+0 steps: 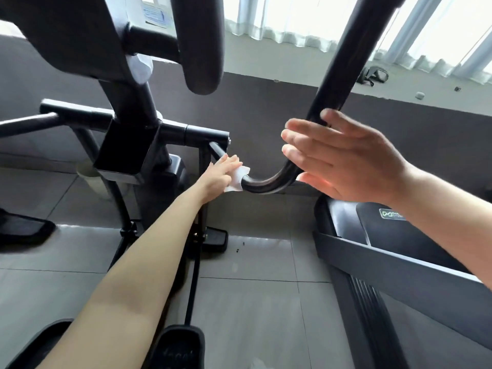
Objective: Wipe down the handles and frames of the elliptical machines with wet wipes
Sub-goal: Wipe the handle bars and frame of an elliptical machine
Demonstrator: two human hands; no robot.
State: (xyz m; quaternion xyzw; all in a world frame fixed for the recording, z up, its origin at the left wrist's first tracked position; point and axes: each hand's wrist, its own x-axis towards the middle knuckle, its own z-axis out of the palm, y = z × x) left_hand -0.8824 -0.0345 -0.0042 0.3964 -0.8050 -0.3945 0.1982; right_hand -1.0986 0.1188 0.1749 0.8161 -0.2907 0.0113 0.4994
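1. The left hand (222, 173) reaches far forward, its fingers curled round a white wet wipe (237, 179) wrapped on the curved black handle bar (269, 183).
2. The right hand (346, 161) has fingers straight and spread, holding nothing, against the bar's upright part.
3. An open black holder (125, 153) sits on the centre post, left; its contents cannot be seen.
4. A treadmill (372, 235) stands right.

White wet wipe (237, 179) — crumpled, wrapped round the black curved handle bar (269, 183).
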